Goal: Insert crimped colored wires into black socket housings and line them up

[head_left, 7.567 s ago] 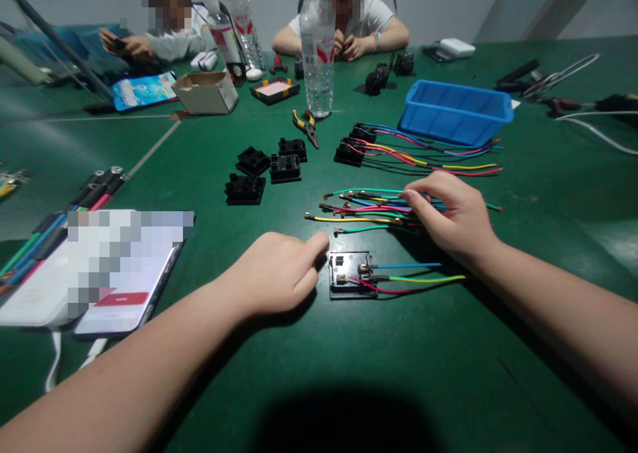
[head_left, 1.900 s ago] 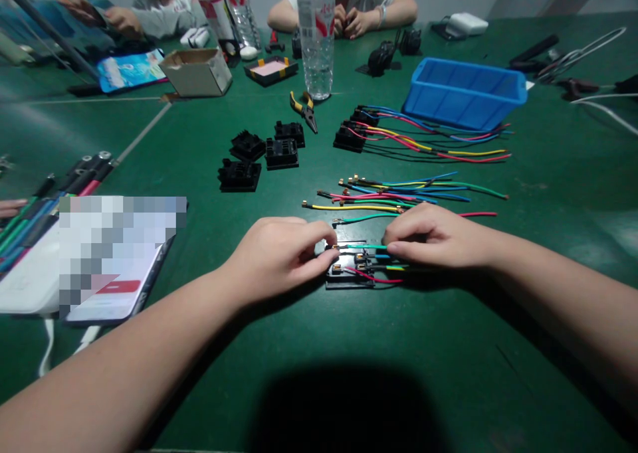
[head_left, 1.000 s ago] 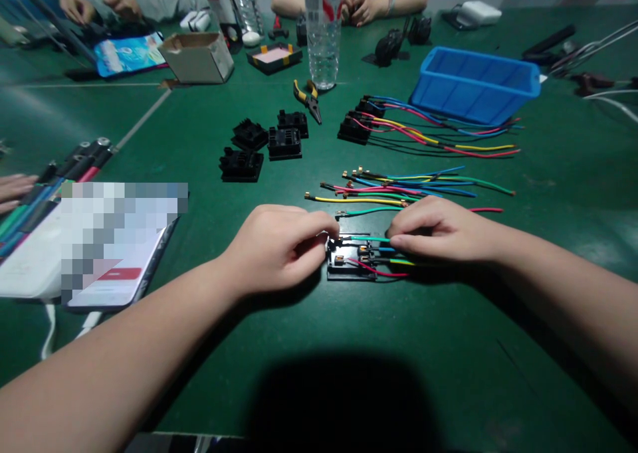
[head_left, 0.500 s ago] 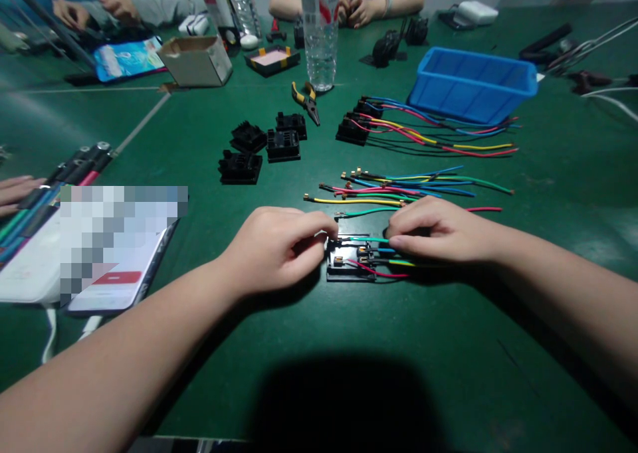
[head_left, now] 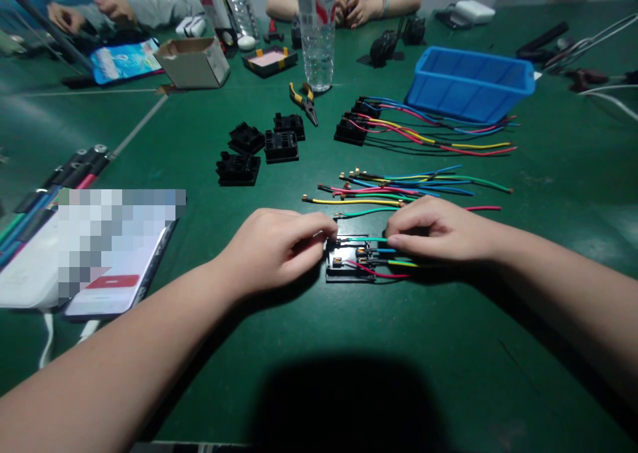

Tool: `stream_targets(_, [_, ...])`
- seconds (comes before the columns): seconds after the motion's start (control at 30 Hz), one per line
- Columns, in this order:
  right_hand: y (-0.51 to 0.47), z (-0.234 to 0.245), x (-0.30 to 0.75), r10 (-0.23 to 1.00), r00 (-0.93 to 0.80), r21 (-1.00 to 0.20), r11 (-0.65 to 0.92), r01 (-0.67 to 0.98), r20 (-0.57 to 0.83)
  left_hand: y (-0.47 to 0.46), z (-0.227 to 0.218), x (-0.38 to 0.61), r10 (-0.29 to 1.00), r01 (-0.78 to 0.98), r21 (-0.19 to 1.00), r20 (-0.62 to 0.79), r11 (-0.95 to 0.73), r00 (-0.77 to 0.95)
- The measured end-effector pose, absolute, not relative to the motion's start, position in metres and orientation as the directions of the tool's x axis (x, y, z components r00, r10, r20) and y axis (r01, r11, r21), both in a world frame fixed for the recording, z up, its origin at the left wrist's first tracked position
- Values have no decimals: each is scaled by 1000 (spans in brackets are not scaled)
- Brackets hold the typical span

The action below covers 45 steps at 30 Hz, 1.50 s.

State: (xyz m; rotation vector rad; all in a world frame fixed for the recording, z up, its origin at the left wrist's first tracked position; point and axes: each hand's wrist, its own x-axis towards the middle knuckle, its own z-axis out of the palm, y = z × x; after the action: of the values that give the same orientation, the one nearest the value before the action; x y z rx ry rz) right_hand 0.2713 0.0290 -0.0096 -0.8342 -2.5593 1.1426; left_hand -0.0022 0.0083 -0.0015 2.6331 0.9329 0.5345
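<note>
A black plastic socket housing (head_left: 350, 270) with brass terminals lies on the green table before me. Red, yellow-green, blue and green wires run from it to the right. At its upper left corner, my left hand (head_left: 286, 247) is closed, thumb and forefinger gripping the housing beside the green wire's terminal. My right hand (head_left: 438, 230) pinches the green wire (head_left: 369, 240) a short way right of the housing; its other fingers are curled. Just beyond both hands lie several loose coloured wires (head_left: 359, 201) with metal terminals.
Several black housings (head_left: 282, 146) lie beyond my left hand, near yellow-handled pliers (head_left: 305, 102). Wired housings (head_left: 351, 129) and a blue bin (head_left: 471, 84) are at the back right. A phone (head_left: 127, 267) lies left. A water bottle (head_left: 318, 41) stands farther back; people sit opposite.
Both my hands hold nearly the same pose on the housing and the green wire. Another person's hand at the far left edge has gone out of view. The view has shifted slightly.
</note>
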Motion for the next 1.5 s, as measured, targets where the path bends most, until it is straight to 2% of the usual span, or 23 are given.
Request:
stream_targets(0.77, [29,-9,271,567,-822,-764,508,398,-51,9,2,1,750,610,531,76,-588,657])
stream_targets(1.0, [30,-9,271,554,-832,-755,531,385,-34,13,-1,2,823,511,797,-31,-322,567])
stream_targets(1.07, [30,-9,271,553,-832,-753,532,388,-38,13,-2,3,826,467,835,-28,-291,563])
stream_targets(1.2, [29,-9,270,559,-828,-751,527,397,-46,12,-2,7,787,507,780,-31,-367,617])
stream_targets(1.37, [28,-6,269,577,-814,-751,506,423,-70,11,-3,10,772,520,683,104,-514,627])
stream_targets(1.5, [26,-3,269,585,-802,-741,484,465,-121,10,-4,9,771,517,655,163,-551,615])
